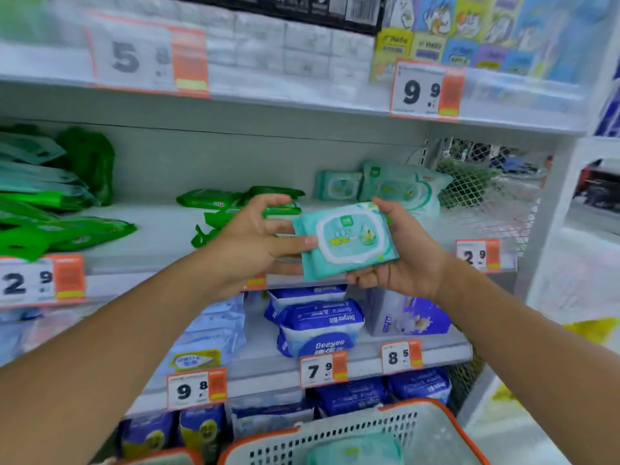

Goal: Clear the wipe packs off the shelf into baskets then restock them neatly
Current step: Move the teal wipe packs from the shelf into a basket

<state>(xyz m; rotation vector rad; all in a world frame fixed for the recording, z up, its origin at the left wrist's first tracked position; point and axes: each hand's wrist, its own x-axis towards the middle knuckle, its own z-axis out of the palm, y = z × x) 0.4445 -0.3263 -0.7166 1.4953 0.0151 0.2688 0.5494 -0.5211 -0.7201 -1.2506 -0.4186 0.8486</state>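
Both hands are up in front of the shelf (161, 229), sharing one teal wipe pack (347, 241): the left hand (255, 243) pinches its left edge, thumb on top and fingers underneath, while the right hand (399, 260) cups it from below and behind, fingers curled round the lower edge. Off to the left, green packs (60, 229) lie heaped on the shelf; more green packs (231, 204) sit jumbled just behind the left hand, and two teal packs (379, 184) lean at the back on the right. Down at the bottom, a white basket (352, 434) with an orange rim shows something teal inside, blurred. Whether this is clearing or restocking, I can't tell; if clearing, the pack next needs lowering into that basket, and one hand could manage that.
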